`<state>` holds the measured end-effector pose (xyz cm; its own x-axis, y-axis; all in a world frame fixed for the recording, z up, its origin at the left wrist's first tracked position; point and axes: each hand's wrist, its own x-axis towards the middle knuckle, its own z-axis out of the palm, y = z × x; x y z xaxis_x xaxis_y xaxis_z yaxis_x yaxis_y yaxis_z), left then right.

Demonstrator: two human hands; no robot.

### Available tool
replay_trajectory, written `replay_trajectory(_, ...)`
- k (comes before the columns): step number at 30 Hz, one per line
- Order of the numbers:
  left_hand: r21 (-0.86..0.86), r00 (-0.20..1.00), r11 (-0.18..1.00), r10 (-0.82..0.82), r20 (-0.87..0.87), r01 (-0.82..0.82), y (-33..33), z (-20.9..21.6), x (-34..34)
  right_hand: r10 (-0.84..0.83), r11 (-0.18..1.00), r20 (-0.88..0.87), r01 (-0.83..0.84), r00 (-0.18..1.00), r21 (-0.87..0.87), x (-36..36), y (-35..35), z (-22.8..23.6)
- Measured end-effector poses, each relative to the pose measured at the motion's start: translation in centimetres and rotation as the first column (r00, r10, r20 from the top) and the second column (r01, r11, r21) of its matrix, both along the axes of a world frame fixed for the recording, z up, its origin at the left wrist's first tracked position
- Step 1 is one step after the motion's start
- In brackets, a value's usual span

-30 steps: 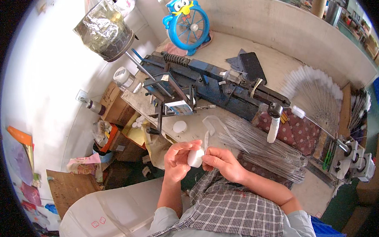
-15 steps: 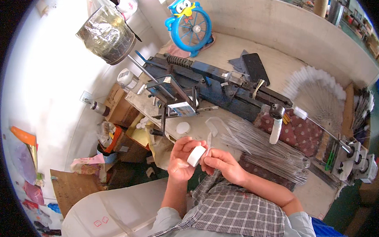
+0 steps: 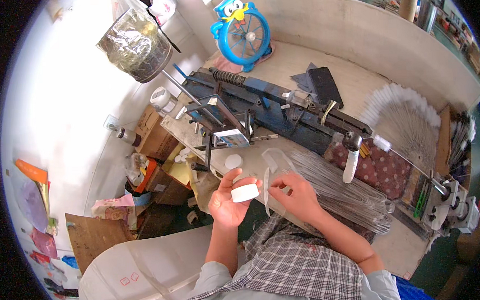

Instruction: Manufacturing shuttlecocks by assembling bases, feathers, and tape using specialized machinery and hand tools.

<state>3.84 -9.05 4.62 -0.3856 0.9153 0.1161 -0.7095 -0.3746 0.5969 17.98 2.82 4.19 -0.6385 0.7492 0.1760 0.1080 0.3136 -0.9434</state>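
My left hand is raised above the bench's near edge and curled around a short white roll, with its index finger stretched up. To its right, my right hand has its fingers bent together, the tips pinching a thin whitish strip. That strip loops back over the bench behind the hands and dangles below the fingertips. The roll and the right fingers are apart. A white disc lies on the bench just beyond the left hand. Close to the right hand is a bundle of thin metal wires.
A dark blue metal machine spans the bench, with a white-wrapped handle at its right. A foil-wrapped lamp hangs at left. Beyond are a blue duck-shaped fan, a dark phone-like slab and fanned white-tipped wires.
My hands have drawn apart: the right moved right and slightly up, off the roll. The roll tilted flatter in my left hand, and the strip's lower end now hangs between them.
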Motion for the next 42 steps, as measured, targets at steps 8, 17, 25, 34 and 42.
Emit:
replay_trajectory(8, -0.077, 0.991, 0.997, 0.017, 0.135, -0.006, 0.0, 0.1, 0.1, 0.1, 0.982, -0.007, -0.1, 0.995, -0.161, 0.8, 0.5, 0.0)
replay_trajectory(17, -0.132, 0.991, 0.99, 0.066, 0.117, -0.05, 0.4, 0.0, 0.2, 0.019, 0.999, 0.012, -0.018, 1.0, -0.046, 0.4, 0.4, 0.5)
replay_trajectory(25, -0.471, 0.967, 0.862, 0.247, 0.068, -0.187, 1.2, 1.4, 1.2, 0.207, 0.955, -0.243, -0.25, 0.948, -0.16, -0.1, -0.6, 1.2)
replay_trajectory(34, -0.501, 0.906, 0.768, 0.243, -0.348, -0.399, 1.7, 1.3, 2.8, 0.313, 0.913, -0.202, -0.353, 0.928, -0.206, -0.6, -1.6, 1.5)
replay_trajectory(42, -0.452, 0.872, 0.785, 0.217, -0.439, -0.424, 1.6, 1.3, 3.3, 0.347, 0.795, -0.405, -0.494, 0.846, -0.351, -0.6, -1.8, 1.3)
